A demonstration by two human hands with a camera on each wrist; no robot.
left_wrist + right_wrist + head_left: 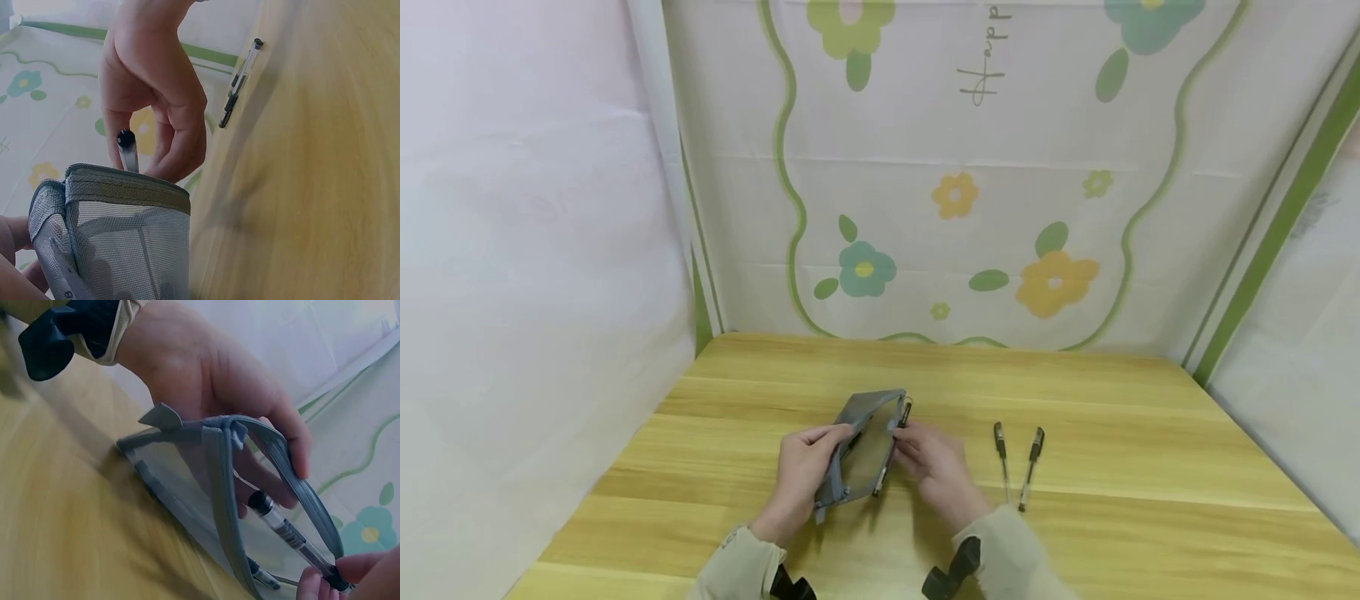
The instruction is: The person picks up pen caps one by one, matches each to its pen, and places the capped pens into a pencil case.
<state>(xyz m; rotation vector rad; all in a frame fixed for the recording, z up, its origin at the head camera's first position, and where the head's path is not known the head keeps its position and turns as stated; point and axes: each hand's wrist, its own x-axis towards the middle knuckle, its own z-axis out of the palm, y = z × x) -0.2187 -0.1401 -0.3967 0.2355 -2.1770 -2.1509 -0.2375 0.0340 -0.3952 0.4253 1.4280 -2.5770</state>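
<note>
My left hand (pixel 805 471) grips the near side of a grey mesh zip pouch (pixel 863 404), which is tilted above the table with its mouth spread. A black-capped pen (pixel 294 540) is pinched in my right hand (pixel 936 471), right at the pouch's far rim. In the right wrist view, the left hand (pixel 212 369) curls over the pouch's zipped edge, fingers reaching into the opening. Another pen (pixel 265 575) shows inside the pouch. The left wrist view has the right hand (pixel 159 87) above the rim, with the held pen's end (pixel 127 147) sticking up.
Two more black-capped pens (pixel 1032 467) lie on the wooden table (pixel 1150 533), right of the right hand. White cloth with printed flowers (pixel 955 196) hangs behind the table's back edge, and white sheets (pixel 550 250) flank both sides.
</note>
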